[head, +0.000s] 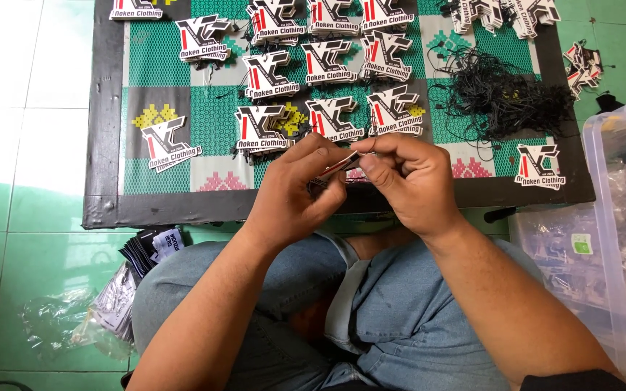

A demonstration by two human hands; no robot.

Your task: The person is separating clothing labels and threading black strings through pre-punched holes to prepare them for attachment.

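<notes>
Left to right: left hand (295, 190) pinches a shaped card tag (336, 166) edge-on over the patterned mat (103, 145), right hand (403, 181) grips its top end, black string pile (501, 98) beyond. Best held steady, close to fingertips.

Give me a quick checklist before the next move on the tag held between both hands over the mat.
1. Left hand has a grip on the hang tag: ok.
2. Right hand pinches the tag's upper end: ok.
3. String threaded through the tag: cannot tell, fingers hide it.
4. Pile of black strings lies on the mat's right side: ok.
5. Finished tags lie in separate stacks on the mat: ok.
6. Clear plastic bin stands beside the right arm, apart from it: ok.
</notes>
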